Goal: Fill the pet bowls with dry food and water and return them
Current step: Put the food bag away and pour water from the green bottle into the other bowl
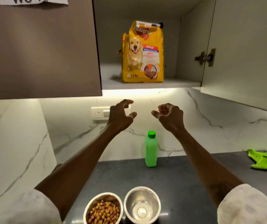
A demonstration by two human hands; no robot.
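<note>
Nearest us, two round steel bowls sit side by side at the near edge of the dark grey desk (pixel 186 183): the left bowl (pixel 103 209) holds brown and yellow kibble, and the right bowl (pixel 141 206) has no food; water we cannot tell. A capped green plastic bottle (pixel 151 149) stands behind them, probably for that fill. Our left hand (pixel 121 115) and right hand (pixel 170 115) hover above it, apart, loosely curled and holding nothing. The yellow dog-food bag (pixel 143 52) stands upright on the open cupboard shelf (pixel 110 83) with room either side.
</note>
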